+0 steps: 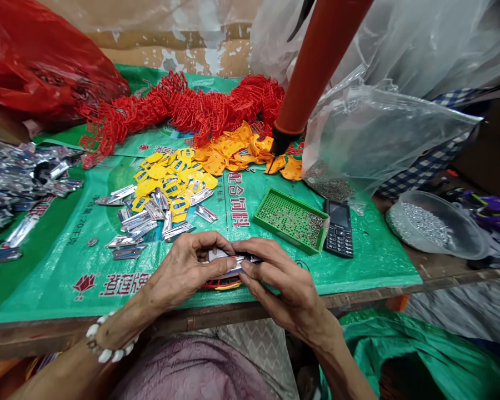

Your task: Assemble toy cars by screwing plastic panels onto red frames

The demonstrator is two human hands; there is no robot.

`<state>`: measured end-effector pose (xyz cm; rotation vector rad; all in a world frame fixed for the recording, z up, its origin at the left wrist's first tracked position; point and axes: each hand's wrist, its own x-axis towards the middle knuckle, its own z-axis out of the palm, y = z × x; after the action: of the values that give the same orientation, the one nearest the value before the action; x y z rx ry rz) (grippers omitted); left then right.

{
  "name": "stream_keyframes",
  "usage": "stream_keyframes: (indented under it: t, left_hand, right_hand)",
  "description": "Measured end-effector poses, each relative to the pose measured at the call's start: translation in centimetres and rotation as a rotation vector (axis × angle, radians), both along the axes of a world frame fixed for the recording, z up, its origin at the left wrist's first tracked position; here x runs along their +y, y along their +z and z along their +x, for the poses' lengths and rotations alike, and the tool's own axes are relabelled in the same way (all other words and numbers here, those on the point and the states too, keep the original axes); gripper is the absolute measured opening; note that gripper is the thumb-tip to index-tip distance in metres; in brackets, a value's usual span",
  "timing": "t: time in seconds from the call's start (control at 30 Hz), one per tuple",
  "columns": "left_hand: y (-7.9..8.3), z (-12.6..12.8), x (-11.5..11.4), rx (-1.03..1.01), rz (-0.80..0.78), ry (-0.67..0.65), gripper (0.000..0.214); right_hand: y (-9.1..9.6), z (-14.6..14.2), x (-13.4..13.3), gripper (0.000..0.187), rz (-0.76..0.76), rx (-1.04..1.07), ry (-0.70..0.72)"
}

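Observation:
At the front edge of the table, my left hand (pixel 187 264) and my right hand (pixel 281 278) meet over a small shiny silver part (pixel 235 265). Both thumbs press on it, and my fingers curl round its far side. Under the thumbs a red and yellow curved piece (pixel 223 285) shows, partly covered by my hands. Whether the silver part is fastened to it, I cannot tell. Just beyond my left hand lie loose silver parts (pixel 139 225) and a pile of yellow pieces (pixel 179 172). Past my right hand stands a green tray (pixel 269 219) of small screws.
An orange power screwdriver (pixel 316 72) hangs point down over orange pieces (pixel 229 150). Red lattice parts (pixel 183 105) heap behind. A black keypad phone (pixel 338 228), a clear bag (pixel 383 133) and a bowl (pixel 437 225) of metal bits are right; silver parts (pixel 12 183) pile left.

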<state>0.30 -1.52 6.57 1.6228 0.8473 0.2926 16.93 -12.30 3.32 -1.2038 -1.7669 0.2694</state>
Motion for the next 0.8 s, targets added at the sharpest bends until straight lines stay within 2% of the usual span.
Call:
stream_keyframes:
  t: [0.2,0.47,0.63,0.8]
  left_hand:
    - [-0.8,-0.3,0.0,-0.005,-0.091,0.025,0.029]
    - [-1.9,-0.8,-0.2,-0.093,-0.172,0.026,0.026]
    - [-1.8,-0.8,-0.1,-0.119,-0.172,0.037,0.018]
    - [-1.3,-0.8,-0.1,-0.091,-0.174,0.025,0.019]
  right_hand:
    - [-0.7,-0.5,0.1,0.016,0.056,0.091,-0.058]
    - [-0.8,-0.8,0.3,0.019,0.097,0.086,-0.043]
    - [-1.2,-0.8,0.2,0.022,0.093,0.13,-0.008]
    - [-1.4,-0.8,0.0,0.024,0.077,0.165,0.014]
